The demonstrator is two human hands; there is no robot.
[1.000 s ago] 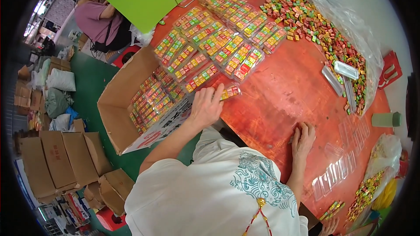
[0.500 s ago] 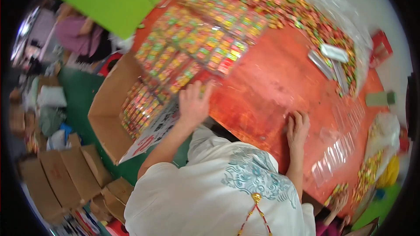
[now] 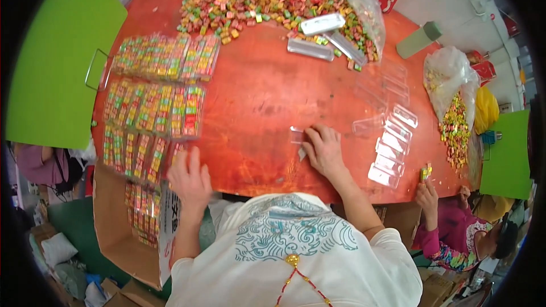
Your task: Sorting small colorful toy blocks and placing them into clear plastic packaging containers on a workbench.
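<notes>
My left hand (image 3: 189, 179) is at the table's front left edge, its fingers stretched out and apart, beside the lowest row of filled clear packs (image 3: 133, 153). Each pack holds rows of small foil-wrapped cubes in red, yellow and green. My right hand (image 3: 323, 150) rests near the middle of the red table (image 3: 250, 108) with curled fingers. Its fingertips are on a small clear plastic piece (image 3: 296, 135), most of which is hidden by the hand. Below the left hand, an open cardboard box (image 3: 116, 233) contains more filled packs (image 3: 142, 210).
A heap of loose wrapped cubes (image 3: 273, 0) lies at the far side, with clear trays (image 3: 310, 49) against it. Empty clear trays (image 3: 392, 148) lie to the right. A co-worker's hand (image 3: 426, 198) holds some cubes at the right edge. A green bottle (image 3: 420, 40) stands far right.
The view has turned and shifted right. My right hand has moved inward from the right and now touches the clear plastic piece. My left hand remains by the packs above the box.
</notes>
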